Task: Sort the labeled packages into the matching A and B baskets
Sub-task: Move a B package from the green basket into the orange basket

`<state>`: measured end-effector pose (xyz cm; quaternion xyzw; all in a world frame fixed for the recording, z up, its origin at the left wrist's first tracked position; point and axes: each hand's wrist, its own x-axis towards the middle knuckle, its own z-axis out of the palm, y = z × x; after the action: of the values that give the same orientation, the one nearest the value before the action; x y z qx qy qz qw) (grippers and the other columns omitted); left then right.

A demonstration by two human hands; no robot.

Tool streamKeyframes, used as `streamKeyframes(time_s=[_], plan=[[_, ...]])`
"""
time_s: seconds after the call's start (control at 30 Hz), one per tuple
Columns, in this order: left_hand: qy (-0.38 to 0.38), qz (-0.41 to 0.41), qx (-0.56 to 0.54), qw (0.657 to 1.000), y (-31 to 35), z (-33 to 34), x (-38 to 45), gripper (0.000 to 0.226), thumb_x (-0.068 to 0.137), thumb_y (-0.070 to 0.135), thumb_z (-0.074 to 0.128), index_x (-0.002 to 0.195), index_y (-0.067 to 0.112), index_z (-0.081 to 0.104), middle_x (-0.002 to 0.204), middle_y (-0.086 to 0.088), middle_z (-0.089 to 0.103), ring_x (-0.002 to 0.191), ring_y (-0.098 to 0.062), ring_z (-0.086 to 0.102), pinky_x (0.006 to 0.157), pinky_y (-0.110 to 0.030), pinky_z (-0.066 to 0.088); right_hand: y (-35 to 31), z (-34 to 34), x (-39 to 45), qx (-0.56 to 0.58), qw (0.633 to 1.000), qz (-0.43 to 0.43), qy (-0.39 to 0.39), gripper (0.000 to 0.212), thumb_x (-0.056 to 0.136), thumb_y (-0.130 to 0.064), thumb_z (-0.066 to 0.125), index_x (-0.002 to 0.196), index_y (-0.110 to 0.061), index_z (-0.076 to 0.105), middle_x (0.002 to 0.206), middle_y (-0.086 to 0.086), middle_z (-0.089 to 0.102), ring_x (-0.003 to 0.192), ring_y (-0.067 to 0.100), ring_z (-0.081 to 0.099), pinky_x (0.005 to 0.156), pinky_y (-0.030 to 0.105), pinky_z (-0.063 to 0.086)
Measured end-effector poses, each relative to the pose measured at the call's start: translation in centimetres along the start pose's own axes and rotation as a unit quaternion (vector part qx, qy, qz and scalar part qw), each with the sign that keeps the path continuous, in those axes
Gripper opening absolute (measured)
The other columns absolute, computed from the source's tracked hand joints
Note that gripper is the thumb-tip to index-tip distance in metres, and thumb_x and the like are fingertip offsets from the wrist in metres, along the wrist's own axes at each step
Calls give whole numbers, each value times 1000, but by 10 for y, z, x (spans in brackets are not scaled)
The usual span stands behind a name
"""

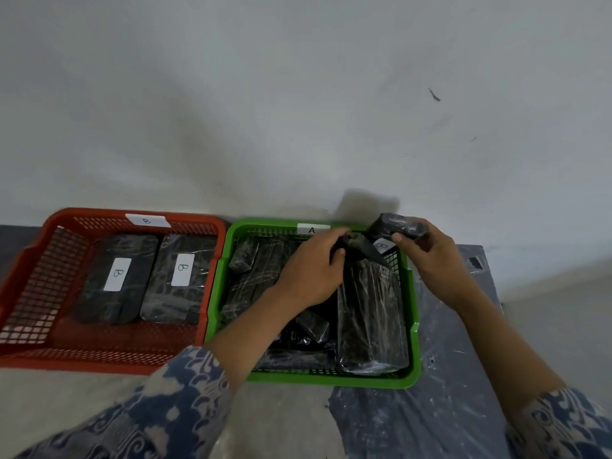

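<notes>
Red basket (43,260): sits at the left, with a white tag on its far rim reading "B".
Packages in the red basket: two dark, plastic-wrapped blocks lie flat side by side; the left block (116,279) and the right block (178,279) each carry a white label with a handwritten "B".
Green basket (412,326): stands just to the right of the red one, touching it, with a white tag on its far rim reading "A".
Packages in the green basket: several dark wrapped packages lie heaped inside, among them a long package (371,316) along the right side; no labels on these can be read.
Held package (394,226): a dark wrapped block raised over the green basket's far right corner, with a white label facing down toward the camera that looks like a "B".
Right hand (427,256): fingers curled over the top of the held package, thumb beneath it, gripping it.
Left hand (314,266): over the green basket, fingers and thumb pinching the dark wrapping at the held package's left end.
Sleeves: both arms wear blue and pale patterned fabric.
Surface: a dark plastic sheet (430,419) lies under the green basket's right part.
</notes>
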<state>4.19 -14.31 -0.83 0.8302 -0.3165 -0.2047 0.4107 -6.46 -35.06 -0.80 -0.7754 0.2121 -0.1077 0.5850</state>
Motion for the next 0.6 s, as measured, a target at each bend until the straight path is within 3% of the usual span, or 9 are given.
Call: streamKeyframes(time_s=[0.1,0.2,0.3,0.37,0.5,0.6], plan=[[1,16,-36,999,10,8,-16,40,103,32,46,143,28,52,132,4,66,114,-9,60,96,-25,50,-6,0,-4,38,999,-22,3,29,95,-20,65,123,-14,62,115,-1,73,112,11,67,91,21,53],[-20,21,-70,997,18,20,-30,47,102,42,46,148,33,45,138,8,62,117,1,56,94,-9,42,-11,1,-6,56,998,-33,1,30,96,-17,64,125,-10,61,116,4,72,113,16,68,91,26,55],[-40,26,-100,994,22,26,-36,52,102,43,46,152,32,39,153,11,48,138,-1,42,110,-16,33,-16,0,-8,62,998,-30,-1,26,95,-14,65,121,-13,63,109,-2,74,107,15,70,84,22,56],[-61,36,-122,990,25,26,-38,52,102,44,45,153,34,37,156,14,43,142,1,36,115,-20,30,-20,-1,-9,66,997,-32,-6,24,94,-12,66,117,-18,65,105,-4,75,104,15,71,82,21,56],[-98,45,-139,984,27,23,-40,52,103,45,45,153,41,32,158,18,38,145,3,31,117,-23,28,-32,0,-12,70,997,-41,-17,22,87,-25,70,108,-31,68,101,-6,75,98,12,72,79,21,57],[-84,46,-114,989,24,23,-44,56,102,44,47,155,34,29,160,14,34,145,2,29,117,-24,26,-41,1,-12,82,995,-50,-3,21,89,-27,70,109,-30,68,99,-8,76,95,8,72,75,19,56]])
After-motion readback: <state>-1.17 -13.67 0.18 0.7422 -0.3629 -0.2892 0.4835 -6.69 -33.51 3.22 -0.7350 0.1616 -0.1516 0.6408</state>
